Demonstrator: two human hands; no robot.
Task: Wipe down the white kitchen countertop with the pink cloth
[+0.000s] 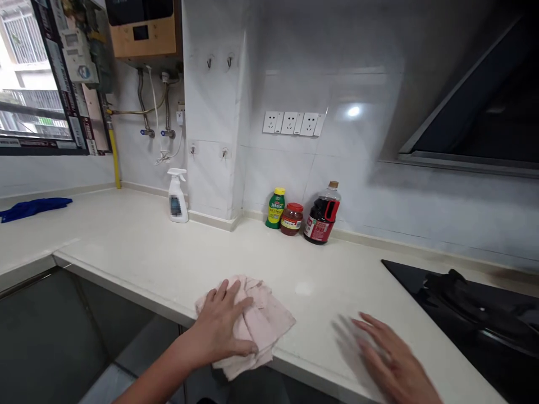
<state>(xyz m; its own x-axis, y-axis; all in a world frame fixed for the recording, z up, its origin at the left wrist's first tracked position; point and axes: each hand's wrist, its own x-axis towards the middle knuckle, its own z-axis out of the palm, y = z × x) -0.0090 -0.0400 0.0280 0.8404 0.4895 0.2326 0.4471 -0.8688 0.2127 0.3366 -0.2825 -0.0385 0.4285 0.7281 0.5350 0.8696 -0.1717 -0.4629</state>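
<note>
A pale pink cloth point(269, 314) lies crumpled at the front edge of the white countertop point(138, 258), with a corner hanging over the edge. My left hand point(221, 325) rests on top of it, fingers spread and thumb out to the side. Over the counter to the right is my right hand point(389, 356), apart from the cloth and slightly blurred. Its fingers are extended and nothing is in them. The black gas stove point(425, 286) is the nearest thing on its right.
Along the wall stand a white spray bottle point(177, 196), a green bottle with a yellow cap point(275, 209), a red-lidded jar point(292, 220) and a large dark sauce bottle point(322, 216). A blue cloth point(36, 207) lies far left. A range hood point(475, 112) overhangs the right side.
</note>
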